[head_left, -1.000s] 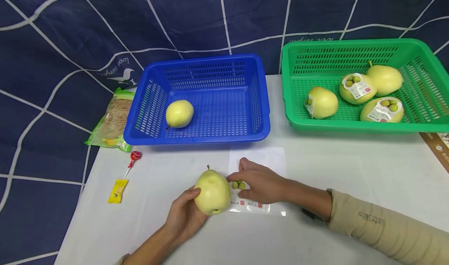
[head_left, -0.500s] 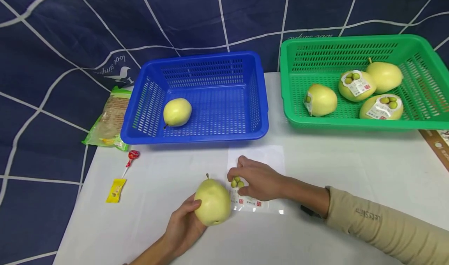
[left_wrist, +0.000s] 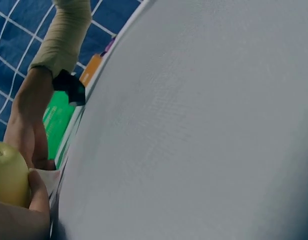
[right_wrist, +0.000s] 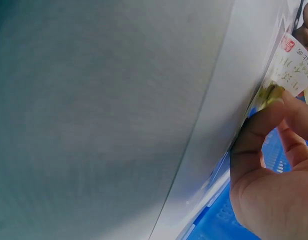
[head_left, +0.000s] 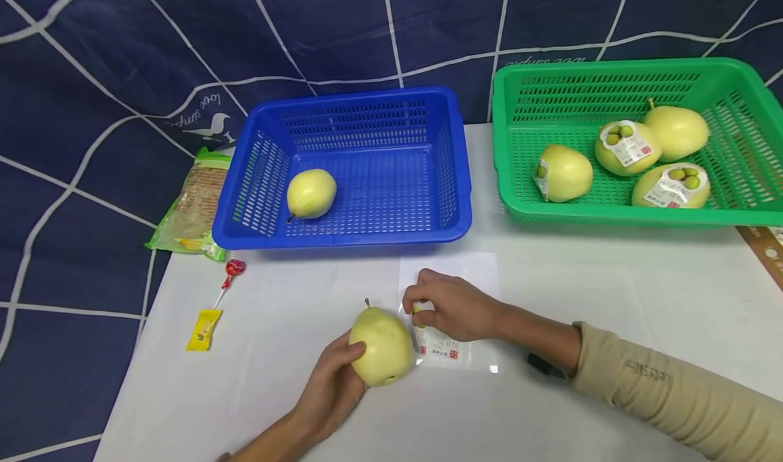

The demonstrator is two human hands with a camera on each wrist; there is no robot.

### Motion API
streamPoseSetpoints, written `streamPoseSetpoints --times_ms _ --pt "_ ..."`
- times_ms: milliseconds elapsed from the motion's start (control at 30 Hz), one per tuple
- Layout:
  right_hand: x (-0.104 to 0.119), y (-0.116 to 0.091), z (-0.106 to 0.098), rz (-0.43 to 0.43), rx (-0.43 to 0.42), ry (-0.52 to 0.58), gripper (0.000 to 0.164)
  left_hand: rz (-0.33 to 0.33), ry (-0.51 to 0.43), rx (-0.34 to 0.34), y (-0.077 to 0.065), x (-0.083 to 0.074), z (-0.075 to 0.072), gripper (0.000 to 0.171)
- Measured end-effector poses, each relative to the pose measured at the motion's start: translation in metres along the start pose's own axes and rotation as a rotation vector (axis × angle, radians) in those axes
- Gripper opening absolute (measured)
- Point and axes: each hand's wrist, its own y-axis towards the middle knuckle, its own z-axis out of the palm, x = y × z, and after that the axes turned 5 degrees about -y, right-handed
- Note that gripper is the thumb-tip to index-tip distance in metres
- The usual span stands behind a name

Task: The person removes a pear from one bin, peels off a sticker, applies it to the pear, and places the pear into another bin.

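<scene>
At six o'clock: round, pale yellow pear (head_left: 382, 346), stem (head_left: 368, 302) at twelve, in curled left hand (head_left: 332, 386). At its three: white label (right_wrist: 292, 65) with red stamp (right_wrist: 287, 44), tiny writing, pinched in right hand (head_left: 455, 306). "LetsSlim" on sleeve (head_left: 660, 387) at four, "love" on blue cloth (head_left: 355, 27) at ten.

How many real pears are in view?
6: one held pear in the left hand, one pear in the blue basket, four in the green basket: left one, middle one, back-right one, front-right one. The middle one slightly covers the back-right one.
</scene>
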Motion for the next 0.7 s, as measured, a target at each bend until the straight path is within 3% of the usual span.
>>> streamPoseSetpoints --times_ms 333,700 --pt "-0.007 -0.003 -0.006 -0.067 -0.015 0.109 0.014 -0.003 0.071 -0.107 0.005 0.002 0.008 0.039" --pt "-0.008 -0.008 -0.018 -0.086 0.092 0.193 0.019 -0.033 0.111 -0.159 0.006 0.000 0.011 0.044"
